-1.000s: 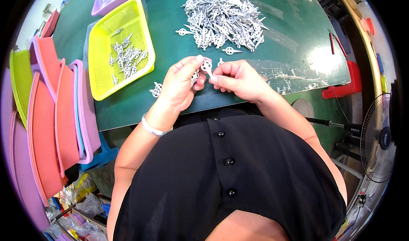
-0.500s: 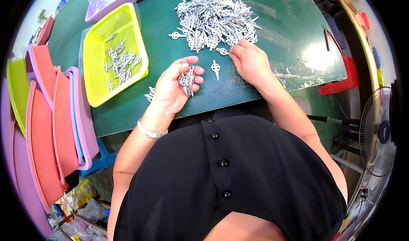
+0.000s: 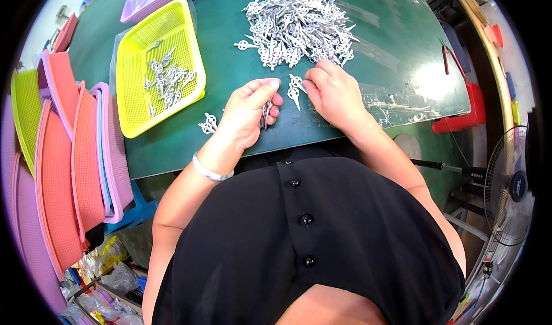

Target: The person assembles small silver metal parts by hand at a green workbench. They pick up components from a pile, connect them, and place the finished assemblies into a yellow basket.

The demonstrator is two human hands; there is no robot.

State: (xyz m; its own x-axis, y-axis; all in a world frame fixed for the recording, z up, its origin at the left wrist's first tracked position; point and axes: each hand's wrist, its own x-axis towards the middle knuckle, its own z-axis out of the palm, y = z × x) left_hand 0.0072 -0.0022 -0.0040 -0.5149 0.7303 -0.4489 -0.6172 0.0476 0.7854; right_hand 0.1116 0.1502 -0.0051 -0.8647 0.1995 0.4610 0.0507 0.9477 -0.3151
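My left hand (image 3: 251, 111) is curled around several small grey metal pieces (image 3: 265, 113), its thumb lying over the top; they are partly hidden. My right hand (image 3: 336, 94) is closed at the table, its fingertips on one pointed metal piece with a ring-shaped head (image 3: 296, 82). That piece lies against a single loose piece (image 3: 294, 98), whose tip points toward me. Beyond both hands rises a big heap of the same pieces (image 3: 299, 29). A few more pieces (image 3: 208, 123) lie beside my left wrist.
A yellow-green basket (image 3: 127, 115) with several metal pieces stands at the left, a purple basket (image 3: 167, 0) behind it. Stacked coloured baskets (image 3: 54, 192) are off the table's left side. Red-handled pliers (image 3: 445, 59) lie at the right edge; a fan (image 3: 509, 184) stands beyond.
My right hand has drawn a piece away from the heap toward me, next to the loose one. The left hand has turned and its fingers have closed further over its pieces.
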